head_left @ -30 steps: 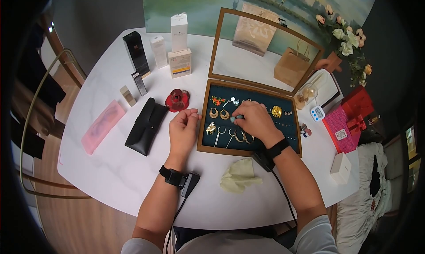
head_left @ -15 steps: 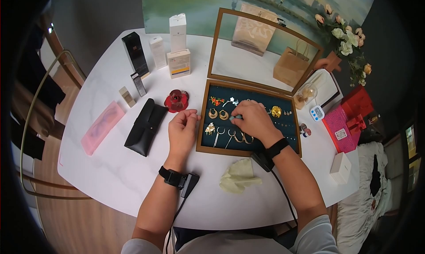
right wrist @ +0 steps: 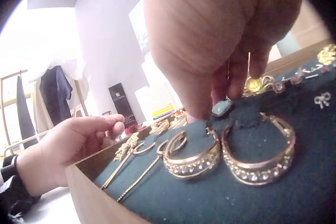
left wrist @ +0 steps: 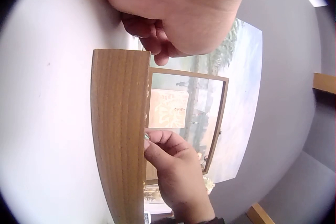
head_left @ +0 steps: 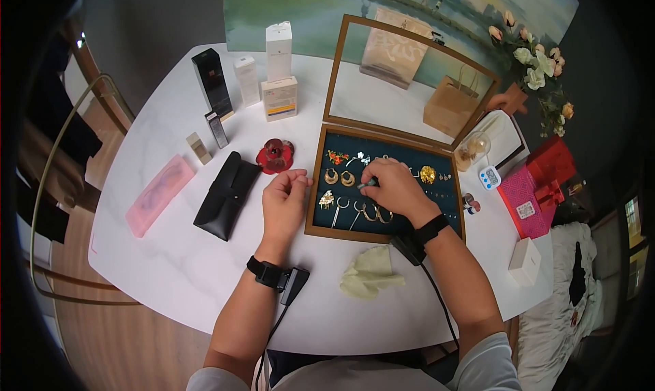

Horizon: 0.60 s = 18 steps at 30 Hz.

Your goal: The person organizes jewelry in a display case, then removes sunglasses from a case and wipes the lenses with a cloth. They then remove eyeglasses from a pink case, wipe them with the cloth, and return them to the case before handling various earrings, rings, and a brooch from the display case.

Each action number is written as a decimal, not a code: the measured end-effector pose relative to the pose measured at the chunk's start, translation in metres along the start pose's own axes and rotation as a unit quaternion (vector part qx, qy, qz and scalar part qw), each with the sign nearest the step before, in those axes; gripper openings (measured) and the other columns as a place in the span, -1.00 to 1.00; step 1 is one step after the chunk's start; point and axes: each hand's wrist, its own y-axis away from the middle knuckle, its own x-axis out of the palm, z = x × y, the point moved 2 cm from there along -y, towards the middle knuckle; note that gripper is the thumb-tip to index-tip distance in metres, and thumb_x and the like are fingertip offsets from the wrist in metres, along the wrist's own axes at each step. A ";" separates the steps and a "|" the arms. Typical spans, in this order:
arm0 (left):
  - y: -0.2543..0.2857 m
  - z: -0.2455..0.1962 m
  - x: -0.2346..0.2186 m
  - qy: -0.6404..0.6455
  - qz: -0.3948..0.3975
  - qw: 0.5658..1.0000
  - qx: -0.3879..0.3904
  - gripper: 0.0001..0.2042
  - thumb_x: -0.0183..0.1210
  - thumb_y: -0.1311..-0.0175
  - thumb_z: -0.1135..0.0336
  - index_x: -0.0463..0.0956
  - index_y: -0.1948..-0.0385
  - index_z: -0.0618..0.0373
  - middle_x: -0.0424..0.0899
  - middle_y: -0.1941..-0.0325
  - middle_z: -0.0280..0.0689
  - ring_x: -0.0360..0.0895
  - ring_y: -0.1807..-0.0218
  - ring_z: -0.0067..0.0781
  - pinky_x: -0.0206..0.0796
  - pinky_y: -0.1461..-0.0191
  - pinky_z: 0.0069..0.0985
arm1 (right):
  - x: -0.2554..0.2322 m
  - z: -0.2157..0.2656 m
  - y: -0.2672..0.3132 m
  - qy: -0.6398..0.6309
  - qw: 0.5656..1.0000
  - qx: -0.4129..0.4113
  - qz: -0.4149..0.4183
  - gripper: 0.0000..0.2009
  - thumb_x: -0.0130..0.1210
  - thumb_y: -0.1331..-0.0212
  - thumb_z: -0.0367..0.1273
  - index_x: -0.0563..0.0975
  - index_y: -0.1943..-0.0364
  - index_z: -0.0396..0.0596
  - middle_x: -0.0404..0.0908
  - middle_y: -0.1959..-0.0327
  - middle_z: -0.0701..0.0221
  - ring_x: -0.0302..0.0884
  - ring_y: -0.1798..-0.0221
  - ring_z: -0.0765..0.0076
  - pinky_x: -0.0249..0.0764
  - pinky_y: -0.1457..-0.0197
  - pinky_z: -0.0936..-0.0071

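Observation:
A wooden jewelry box (head_left: 351, 235) with a dark green lining lies on the table, its glass lid raised. My right hand (head_left: 399, 192) pinches a turquoise earring (right wrist: 222, 108) between thumb and fingers, low over the lining. Just below it in the right wrist view are two gold hoop earrings (right wrist: 260, 167) set with clear stones. Rows of other earrings, among them a gold crescent pair (head_left: 331, 177) and a yellow flower (head_left: 428, 174), fill the box. My left hand (head_left: 283, 203) rests beside the box's left edge, fingers loosely curled and no object visible in them.
Left of the box lie a black glasses case (head_left: 226, 197), a pink pouch (head_left: 160, 195) and a red flower piece (head_left: 275, 156). Small cartons (head_left: 279, 99) stand behind. A pale green cloth (head_left: 370, 272) lies in front; a timer (head_left: 488, 177) and pink box (head_left: 520, 200) are on the right.
The turquoise earring has turned slightly between the right fingers, which stay over the same part of the box. The left hand keeps its place, and the head view has shifted a little.

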 end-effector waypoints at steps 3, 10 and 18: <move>0.000 0.001 -0.001 -0.010 -0.002 1.000 0.004 -0.80 0.11 -0.43 0.35 0.59 0.12 0.32 0.71 0.30 -0.36 0.49 0.33 -0.73 0.33 0.24 -0.71 | 0.000 -0.005 0.001 -0.021 0.999 -0.040 0.018 -0.82 0.40 0.09 -0.42 0.60 0.41 -0.05 0.66 0.17 0.36 0.55 -0.03 0.13 0.38 -0.17 0.15; -0.001 0.001 -0.002 -0.016 0.002 1.000 0.006 -0.80 0.10 -0.42 0.38 0.59 0.12 0.34 0.73 0.28 -0.31 0.56 0.25 -0.67 0.38 0.13 -0.67 | -0.008 0.001 0.009 -0.071 0.986 -0.142 -0.058 -0.86 0.38 0.09 -0.48 0.61 0.45 -0.06 0.71 0.27 0.41 0.61 0.11 0.17 0.44 -0.09 0.28; 0.000 -0.001 0.000 -0.022 0.000 1.000 0.008 -0.80 0.09 -0.42 0.38 0.59 0.13 0.34 0.73 0.28 -0.31 0.56 0.24 -0.67 0.38 0.14 -0.67 | -0.013 0.003 0.012 -0.024 0.989 -0.128 -0.076 -0.91 0.34 0.00 -0.46 0.64 0.40 -0.05 0.68 0.39 0.44 0.59 0.23 0.18 0.45 0.00 0.34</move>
